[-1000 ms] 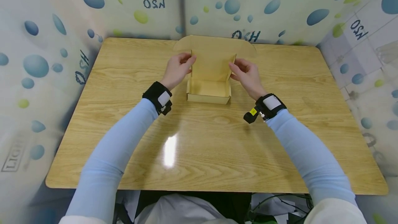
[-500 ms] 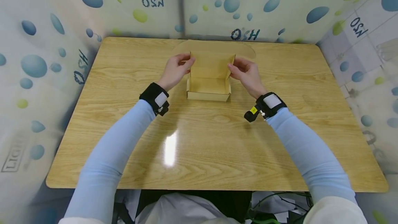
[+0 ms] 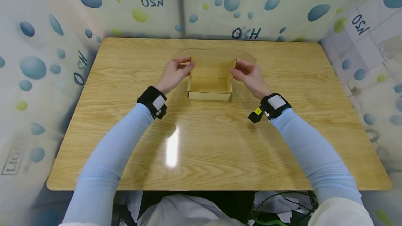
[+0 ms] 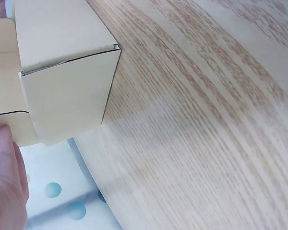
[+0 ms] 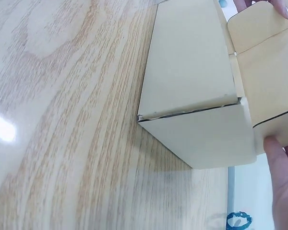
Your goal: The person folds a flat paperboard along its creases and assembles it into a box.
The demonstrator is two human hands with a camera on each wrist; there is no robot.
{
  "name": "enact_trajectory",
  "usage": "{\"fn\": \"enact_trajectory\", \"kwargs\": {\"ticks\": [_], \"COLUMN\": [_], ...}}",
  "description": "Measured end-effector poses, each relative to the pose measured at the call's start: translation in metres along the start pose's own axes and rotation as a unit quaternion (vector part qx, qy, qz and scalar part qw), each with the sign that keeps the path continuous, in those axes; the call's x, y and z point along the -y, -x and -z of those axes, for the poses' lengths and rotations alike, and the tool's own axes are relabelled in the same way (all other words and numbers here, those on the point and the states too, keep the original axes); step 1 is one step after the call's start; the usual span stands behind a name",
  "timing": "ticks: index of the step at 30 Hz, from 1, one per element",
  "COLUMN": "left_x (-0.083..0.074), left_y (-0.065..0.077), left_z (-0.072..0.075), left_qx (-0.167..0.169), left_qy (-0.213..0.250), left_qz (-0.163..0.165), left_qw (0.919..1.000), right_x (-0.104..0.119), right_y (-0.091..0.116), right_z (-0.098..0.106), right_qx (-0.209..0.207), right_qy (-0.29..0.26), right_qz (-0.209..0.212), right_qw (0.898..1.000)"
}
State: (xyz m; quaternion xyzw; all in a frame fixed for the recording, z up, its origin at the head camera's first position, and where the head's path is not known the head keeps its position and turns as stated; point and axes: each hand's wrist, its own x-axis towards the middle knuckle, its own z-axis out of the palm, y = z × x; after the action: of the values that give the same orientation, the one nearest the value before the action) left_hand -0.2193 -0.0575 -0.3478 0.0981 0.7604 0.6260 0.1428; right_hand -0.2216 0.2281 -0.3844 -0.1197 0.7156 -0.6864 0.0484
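A small plain cardboard box (image 3: 208, 96) stands near the far middle of the table, its raised lid (image 3: 213, 62) behind it and its inside facing me. My left hand (image 3: 174, 74) pinches the lid's left side flap between thumb and fingers. On the other side, my right hand (image 3: 249, 78) pinches the right side flap. In the left wrist view, the left hand (image 4: 8, 177) has a finger against the flap beside the box's outer wall (image 4: 67, 96). The right wrist view has the right hand (image 5: 283, 177) at its flap, past the box's corner (image 5: 197, 134).
The wood-grain table (image 3: 201, 142) reaches well around the box, with a bright light reflection (image 3: 172, 147) on its near half. Curtains with blue and green dots (image 3: 232, 2) hang along the back and sides. Cables (image 3: 282, 194) lie below the near edge at right.
The lid's top edge has come lower in the head view, and the lid looks more foreshortened. Both hands have gone with it, still gripping the flaps; the left has shifted slightly left.
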Motion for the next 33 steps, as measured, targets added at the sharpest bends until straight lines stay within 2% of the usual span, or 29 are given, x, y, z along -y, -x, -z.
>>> {"fn": "enact_trajectory", "kwargs": {"ticks": [10, 13, 17, 20, 27, 30, 33], "left_x": [0.006, 0.006, 0.009, 0.017, 0.037, 0.034, 0.026], "left_y": [0.003, 0.004, 0.003, 0.000, -0.005, -0.001, 0.005], "left_z": [0.005, 0.006, 0.007, 0.008, 0.009, 0.010, 0.010], "left_qx": [0.017, 0.020, 0.026, 0.025, 0.027, 0.038, 0.051], "left_qy": [-0.016, -0.027, -0.038, -0.038, -0.011, 0.001, -0.016], "left_qz": [0.004, 0.002, -0.002, -0.009, -0.032, -0.044, -0.059], "left_qw": [0.9997, 0.9994, 0.9989, 0.9989, 0.9991, 0.9983, 0.9968], "right_x": [0.000, 0.001, 0.000, -0.001, -0.005, -0.006, -0.001], "right_y": [0.004, 0.004, 0.004, 0.004, 0.004, 0.004, 0.007], "right_z": [0.004, 0.005, 0.007, 0.008, 0.011, 0.013, 0.013], "right_qx": [0.001, 0.004, 0.025, 0.050, 0.078, 0.078, 0.078], "right_qy": [0.034, 0.039, 0.039, 0.039, 0.059, 0.092, 0.110], "right_qz": [-0.055, -0.058, -0.024, 0.008, 0.043, 0.041, 0.034], "right_qw": [0.998, 0.998, 0.999, 0.998, 0.994, 0.992, 0.990]}}
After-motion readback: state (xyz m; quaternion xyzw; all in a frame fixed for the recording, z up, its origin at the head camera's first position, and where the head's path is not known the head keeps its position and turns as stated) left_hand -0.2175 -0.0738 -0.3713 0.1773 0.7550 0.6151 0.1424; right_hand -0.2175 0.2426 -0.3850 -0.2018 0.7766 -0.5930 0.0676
